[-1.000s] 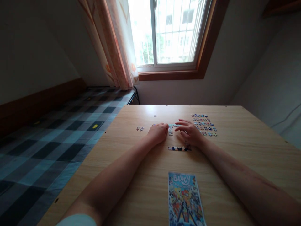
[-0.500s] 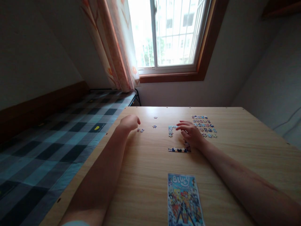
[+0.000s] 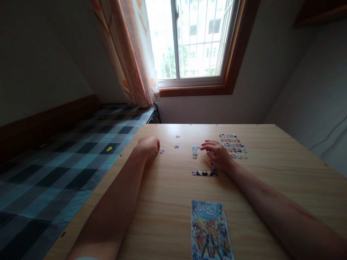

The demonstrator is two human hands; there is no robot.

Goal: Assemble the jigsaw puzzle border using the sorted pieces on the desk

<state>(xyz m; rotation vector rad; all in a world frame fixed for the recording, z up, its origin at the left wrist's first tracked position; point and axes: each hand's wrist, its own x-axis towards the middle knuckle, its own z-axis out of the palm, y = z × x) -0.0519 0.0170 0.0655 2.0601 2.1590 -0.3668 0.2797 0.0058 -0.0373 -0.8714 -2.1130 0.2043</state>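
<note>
My left hand point(image 3: 148, 145) is at the left side of the table, fingers curled down and closed over a jigsaw puzzle piece that they mostly hide. Just right of its fingertips lies another puzzle piece point(image 3: 162, 151). My right hand point(image 3: 217, 154) rests over the partly joined puzzle border, its fingers stretched toward the top left corner section point(image 3: 195, 152). Under and below that hand, the border's right side is partly covered, while the bottom strip point(image 3: 203, 173) shows. Two single pieces, a farther one point(image 3: 177, 136) and a nearer one point(image 3: 176, 147), lie between my hands.
Rows of loose puzzle pieces point(image 3: 232, 145) lie beyond my right hand. A colourful Bluey picture sheet point(image 3: 210, 231) is at the table's near side. Left of the wooden table point(image 3: 162, 202) stands a bed with a checked cover point(image 3: 89, 151); a window is ahead.
My left hand has lowered slightly and its fingers have closed over the leftmost piece of the pair beside it. My right hand stays over the border. The whole view has shifted a little.
</note>
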